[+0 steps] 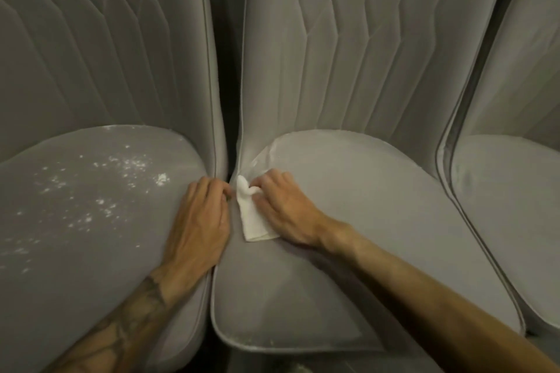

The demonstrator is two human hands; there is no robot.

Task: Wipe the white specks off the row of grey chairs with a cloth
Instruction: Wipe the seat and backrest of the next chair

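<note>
Three grey padded chairs stand side by side. The left chair's seat (91, 236) is scattered with white specks (133, 165). The middle chair's seat (363, 221) shows only a faint pale film near its back edge. A small folded white cloth (253, 218) lies at the middle seat's left rear corner, pressed down by my right hand (285, 206). My left hand (200, 221) rests flat on the right edge of the left seat, fingers curled toward the gap between the two chairs, holding nothing.
A dark narrow gap (225, 100) runs between the left and middle backrests. The right chair (509, 191) is partly in view with a few faint marks. Pale dust lines the middle seat's front rim (272, 342).
</note>
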